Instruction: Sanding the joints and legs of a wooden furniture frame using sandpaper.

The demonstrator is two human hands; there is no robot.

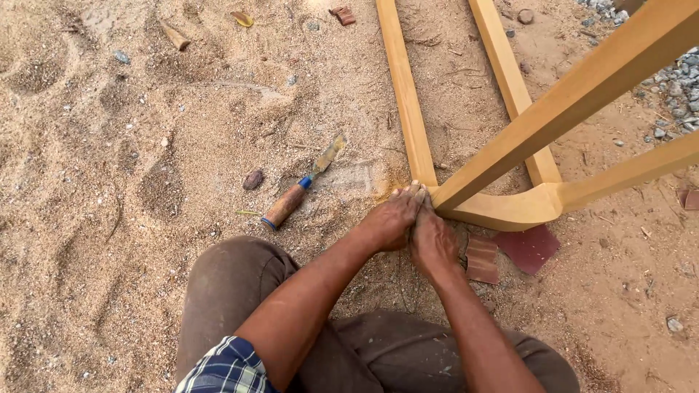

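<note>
Both hands, left (389, 218) and right (432, 240), press fingertips together against the frame (502, 207) corner at centre; anything pinched is hidden. Chisel (300, 186) lies left on sand (109, 182); sandpaper (528, 247) beneath.

The wooden frame (510, 211) under the fingertips of both hands is showing pale yellow timber, smooth and matt, with rounded edges. Left of the left hand (389, 222) a chisel (298, 191) is lying, its handle looking like worn brown wood with a blue plastic collar and a dull, dusty metal blade. Just right of the right hand (433, 244) sheets of reddish sandpaper (528, 247) are looking rough and matt. The sand (109, 182) all around is looking coarse and loose.
</note>
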